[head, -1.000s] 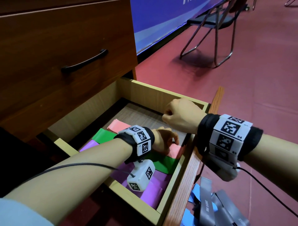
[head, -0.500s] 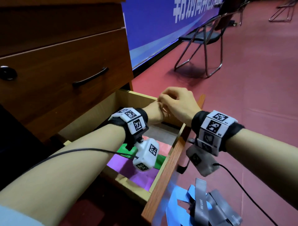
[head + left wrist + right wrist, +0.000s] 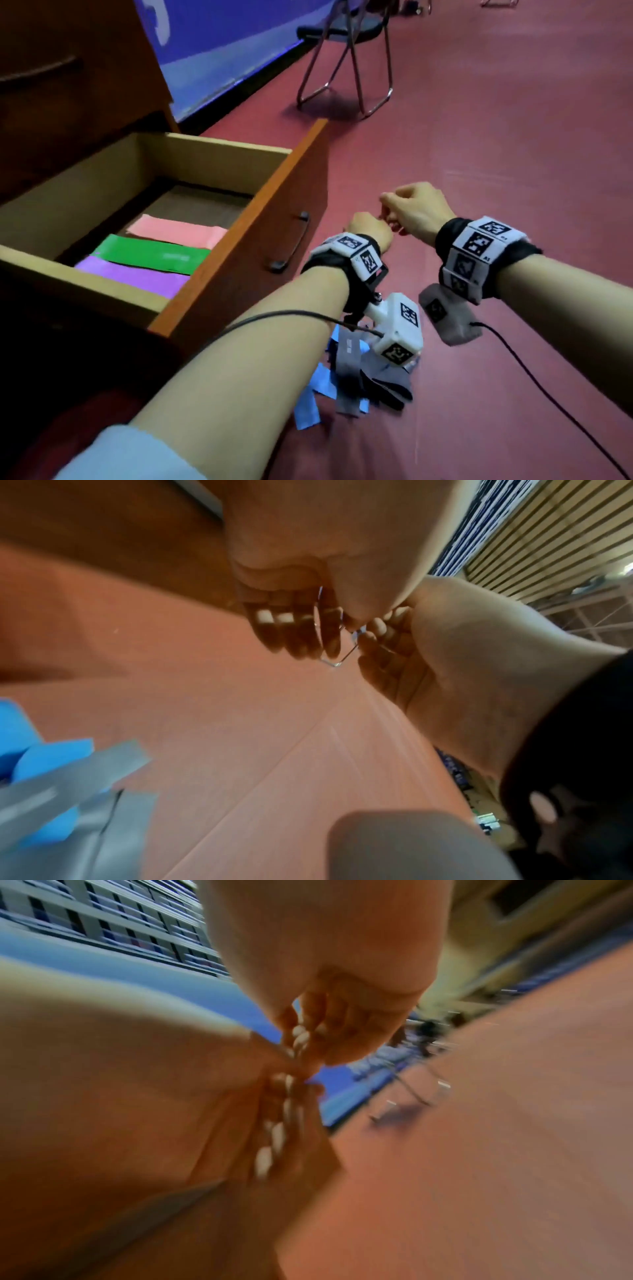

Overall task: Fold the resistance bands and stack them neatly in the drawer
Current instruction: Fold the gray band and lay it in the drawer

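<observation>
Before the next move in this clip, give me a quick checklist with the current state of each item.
1. Drawer open for stowing: ok.
2. Pink band, green band and purple band lie flat in the drawer, overlapping: ok.
3. All bands put away: not ok. A heap of blue and grey bands lies tangled on the floor.
4. Hands free to pick up: cannot tell. The left hand and right hand are close together with fingers curled. The left wrist view shows a thin outline between them.
5. Hands outside the drawer: ok. Both are over the floor beside its front.
</observation>
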